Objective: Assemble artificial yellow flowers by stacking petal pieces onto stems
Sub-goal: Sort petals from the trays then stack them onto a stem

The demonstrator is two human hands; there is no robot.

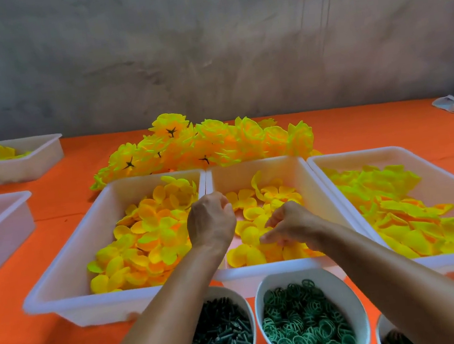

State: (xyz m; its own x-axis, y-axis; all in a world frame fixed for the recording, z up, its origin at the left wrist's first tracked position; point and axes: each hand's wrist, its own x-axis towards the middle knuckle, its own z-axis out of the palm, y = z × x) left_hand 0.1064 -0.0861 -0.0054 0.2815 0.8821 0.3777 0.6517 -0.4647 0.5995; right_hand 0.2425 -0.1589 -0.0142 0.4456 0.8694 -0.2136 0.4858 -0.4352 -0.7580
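Petal pieces (pixel 254 236) filled middle tray (pixel 265 268); right hand (pixel 289 228) pinched one piece there. Left hand (pixel 212 217) hovered above, fingers curled; contents indiscernible.

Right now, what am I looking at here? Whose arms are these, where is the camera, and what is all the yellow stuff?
There is no machine: a person wears a camera on the head, looking down at their own arms. On the orange table stand three white trays of loose yellow petal pieces: the left tray, the middle tray and the right tray. Behind them lies a heap of finished flowers. Nearest are a bowl of dark stems and a bowl of green rings. The left hand hovers over the middle tray, fingers curled; whether it holds anything is hidden. The right hand pinches a petal piece there.
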